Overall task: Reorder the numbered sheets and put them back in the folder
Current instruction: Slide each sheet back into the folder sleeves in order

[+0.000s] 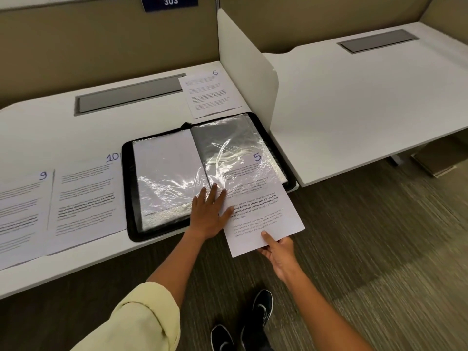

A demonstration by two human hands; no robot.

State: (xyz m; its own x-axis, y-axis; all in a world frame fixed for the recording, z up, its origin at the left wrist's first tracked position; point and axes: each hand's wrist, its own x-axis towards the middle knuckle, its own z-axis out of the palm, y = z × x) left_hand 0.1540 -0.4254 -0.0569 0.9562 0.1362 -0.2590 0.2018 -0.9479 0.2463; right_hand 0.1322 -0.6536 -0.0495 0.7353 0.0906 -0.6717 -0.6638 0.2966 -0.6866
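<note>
1. Flat on the open folder [162, 234], my left hand [207, 214] presses its plastic sleeve [228, 148], fingers straight.
2. At its right, my right hand [277, 250] pinches sheet 5 [255, 203], half slid into the sleeve.
3. Sheets 9 [20, 211] and 10 [86, 196] lie left of the folder on the desk [63, 269]; sheet 6 [210, 95] lies behind.

The open folder [141, 231] lies on the desk [50, 122], sheets 9 [20, 211] and 10 [86, 198] left, sheet 6 [210, 95] behind
</note>
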